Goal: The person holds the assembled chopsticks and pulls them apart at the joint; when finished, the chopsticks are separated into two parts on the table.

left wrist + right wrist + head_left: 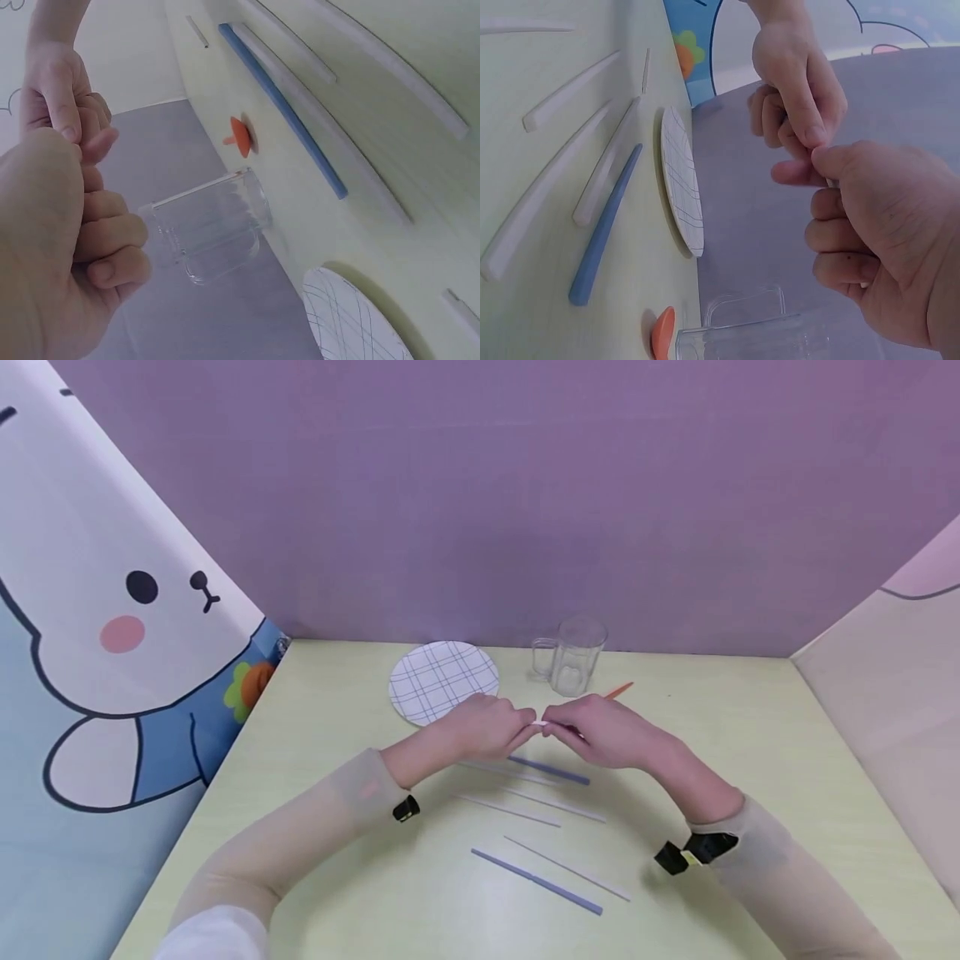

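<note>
Both hands meet above the table, fingertip to fingertip, around a slim white stick, mostly hidden inside the fingers. My left hand pinches one side of it with thumb and curled fingers. From the other side, my right hand pinches it too; a bit of the white stick shows by its thumb. Below the hands lie a blue stick and several pale sticks, slim like chopsticks. Nearer the front lie another blue stick and a thin pale one.
Behind the left hand lies a round white plate with a blue line grid. A clear glass mug stands at the back, its handle to the left. An orange spoon is beside it, partly behind the right hand in the head view.
</note>
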Demonstrator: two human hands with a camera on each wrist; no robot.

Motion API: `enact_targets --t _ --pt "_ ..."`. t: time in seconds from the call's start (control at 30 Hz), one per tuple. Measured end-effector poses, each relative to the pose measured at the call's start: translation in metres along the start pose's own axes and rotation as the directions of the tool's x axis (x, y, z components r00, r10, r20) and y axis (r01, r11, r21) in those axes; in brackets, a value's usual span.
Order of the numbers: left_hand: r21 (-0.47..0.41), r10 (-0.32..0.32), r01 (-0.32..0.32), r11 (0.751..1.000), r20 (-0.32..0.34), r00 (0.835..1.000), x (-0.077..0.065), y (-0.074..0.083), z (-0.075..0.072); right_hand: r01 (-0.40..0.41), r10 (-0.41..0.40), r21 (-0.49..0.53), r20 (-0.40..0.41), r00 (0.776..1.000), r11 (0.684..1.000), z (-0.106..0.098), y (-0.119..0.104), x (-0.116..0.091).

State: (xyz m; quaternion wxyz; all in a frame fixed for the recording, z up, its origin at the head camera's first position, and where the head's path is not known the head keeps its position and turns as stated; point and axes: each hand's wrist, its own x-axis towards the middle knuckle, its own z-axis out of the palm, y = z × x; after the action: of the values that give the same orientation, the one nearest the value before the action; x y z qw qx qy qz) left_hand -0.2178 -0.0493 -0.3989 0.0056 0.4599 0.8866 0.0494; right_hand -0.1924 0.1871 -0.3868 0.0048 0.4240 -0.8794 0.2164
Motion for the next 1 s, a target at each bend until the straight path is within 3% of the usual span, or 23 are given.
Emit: enact_targets --t 0.13,0.3,0.63,0.87,1.0 --pt "0.020 0.022 -0.022 1.000 0.015 1.000 -0.005 0.000 -0.003 0.015 -0.015 0.009 0.033 0.999 1.000 -0.002 -0.001 0.001" --pt "0.023 0.030 -0.030 0.999 -0.016 0.999 -0.008 0.002 -0.008 0.016 -0.016 -0.003 0.026 1.000 1.000 -0.006 -0.003 0.001" --pt "0.028 -0.031 0.034 0.999 -0.086 0.996 -0.008 0.008 -0.009 -0.005 0.005 -0.022 0.000 1.000 1.000 -0.007 -0.003 0.002" --pt "0.015 -0.003 0.004 1.000 -0.043 0.999 -0.009 0.007 -0.011 0.041 -0.041 -0.028 -0.004 0.999 0.999 -0.009 -0.001 0.000" --pt "0.011 0.007 -0.007 1.000 -0.055 0.998 -0.009 0.007 -0.012 0.059 -0.060 -0.035 -0.023 0.998 0.998 -0.009 0.001 0.000"
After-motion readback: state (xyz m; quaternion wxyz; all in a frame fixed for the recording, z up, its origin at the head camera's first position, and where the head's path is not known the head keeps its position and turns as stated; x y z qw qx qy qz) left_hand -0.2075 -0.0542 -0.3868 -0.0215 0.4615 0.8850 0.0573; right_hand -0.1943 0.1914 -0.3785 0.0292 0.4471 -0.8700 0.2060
